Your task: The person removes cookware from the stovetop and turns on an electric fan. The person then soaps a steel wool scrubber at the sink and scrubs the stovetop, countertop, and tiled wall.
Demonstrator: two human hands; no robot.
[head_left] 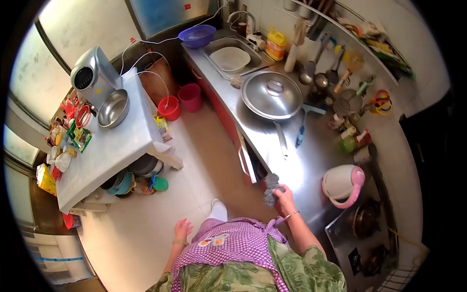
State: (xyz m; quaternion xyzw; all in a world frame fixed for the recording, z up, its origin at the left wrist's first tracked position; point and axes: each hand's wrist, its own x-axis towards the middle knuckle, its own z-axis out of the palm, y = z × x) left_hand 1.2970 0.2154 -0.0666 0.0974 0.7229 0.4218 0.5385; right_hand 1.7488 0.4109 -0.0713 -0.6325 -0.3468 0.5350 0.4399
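Note:
My right hand (284,197) is closed around a grey, fluffy-looking scouring pad (270,189), at the front edge of the steel counter (301,168). My left hand (183,228) hangs low over the floor beside the checked apron (228,243), fingers apart, holding nothing. Ahead of my right hand a large pan under a domed steel lid (272,97) rests on the counter, its handle (281,140) pointing toward me. To the right of that handle lies a blue-handled squeegee (302,127).
A cabinet door (246,158) stands ajar below the counter. A white-and-pink kettle (340,185) stands near the gas stove (365,238). The sink (253,61) holds a white basin (230,59). On the left are a covered table (112,153) and red buckets (169,108).

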